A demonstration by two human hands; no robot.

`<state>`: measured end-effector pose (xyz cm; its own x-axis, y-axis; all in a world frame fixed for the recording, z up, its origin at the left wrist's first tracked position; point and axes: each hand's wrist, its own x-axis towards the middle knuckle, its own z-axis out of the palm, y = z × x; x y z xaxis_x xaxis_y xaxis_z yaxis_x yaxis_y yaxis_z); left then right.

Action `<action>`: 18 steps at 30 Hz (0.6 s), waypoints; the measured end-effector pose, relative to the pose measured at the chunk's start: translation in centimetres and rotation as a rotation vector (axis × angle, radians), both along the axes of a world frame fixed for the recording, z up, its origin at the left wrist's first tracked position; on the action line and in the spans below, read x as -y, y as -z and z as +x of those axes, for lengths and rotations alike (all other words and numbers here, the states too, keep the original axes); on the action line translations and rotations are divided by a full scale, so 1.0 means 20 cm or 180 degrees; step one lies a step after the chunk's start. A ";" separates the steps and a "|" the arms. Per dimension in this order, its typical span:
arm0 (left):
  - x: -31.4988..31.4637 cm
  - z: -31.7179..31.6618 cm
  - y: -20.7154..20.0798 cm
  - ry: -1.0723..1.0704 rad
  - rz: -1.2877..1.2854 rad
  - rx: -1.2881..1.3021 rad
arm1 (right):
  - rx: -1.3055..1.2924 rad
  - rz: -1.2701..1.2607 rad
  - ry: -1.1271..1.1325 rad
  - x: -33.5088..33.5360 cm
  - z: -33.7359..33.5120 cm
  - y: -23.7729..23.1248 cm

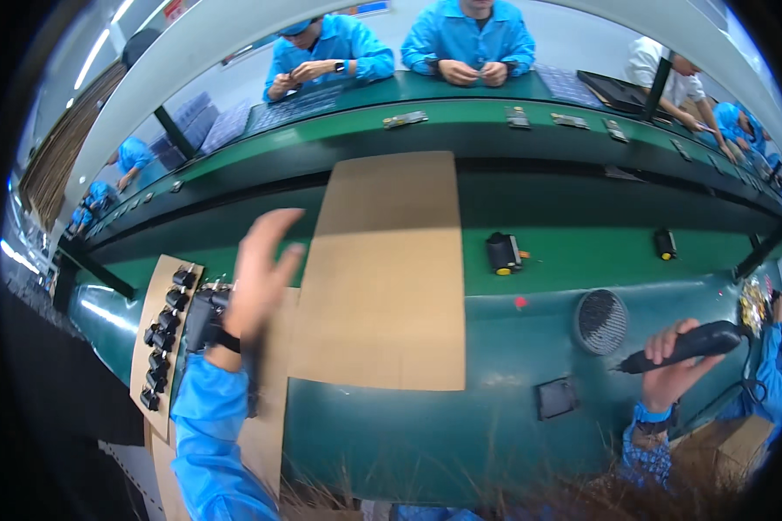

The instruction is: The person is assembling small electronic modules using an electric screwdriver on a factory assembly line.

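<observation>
My left hand (265,273) is raised over the left of the bench, fingers spread and nothing in them. Below its wrist lies a pile of black plastic parts (207,313), partly hidden by my arm. On the right, my right hand (676,365) grips a black electric screwdriver (699,345), its thin tip pointing left. Close to that tip sits a round dark dish (600,322) with a grey textured inside; its contents cannot be made out. A flat, square black part (557,398) rests on the green bench below the dish.
A large cardboard sheet (382,304) spans the middle. Black units with yellow pieces (502,253) (665,244) lie on the green belt. A cardboard strip (143,391) at left carries several black parts. Co-workers in blue sit beyond the raised shelf (478,104); another is at far right.
</observation>
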<state>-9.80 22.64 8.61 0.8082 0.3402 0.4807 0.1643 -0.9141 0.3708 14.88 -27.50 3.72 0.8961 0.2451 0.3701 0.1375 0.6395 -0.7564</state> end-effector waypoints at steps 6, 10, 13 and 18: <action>0.63 0.73 0.19 0.1464 0.1062 -0.0560 | -0.0343 0.0000 -0.0202 0.02 -0.05 -0.04; 0.75 0.98 0.24 0.1866 0.1777 -0.0723 | -0.0465 -0.0060 -0.0445 0.04 -0.05 0.01; 0.71 1.02 0.26 0.2048 0.1205 -0.1274 | -0.0461 0.0045 -0.0557 0.06 -0.04 0.01; 0.74 0.87 0.24 0.1521 0.1215 -0.1160 | -0.0263 0.0198 -0.0689 0.09 -0.03 -0.02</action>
<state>7.63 7.85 3.80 0.9589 -0.2296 0.1666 -0.2342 -0.9721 0.0083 14.38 -29.29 4.10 0.8530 0.4138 0.3180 -0.0687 0.6931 -0.7176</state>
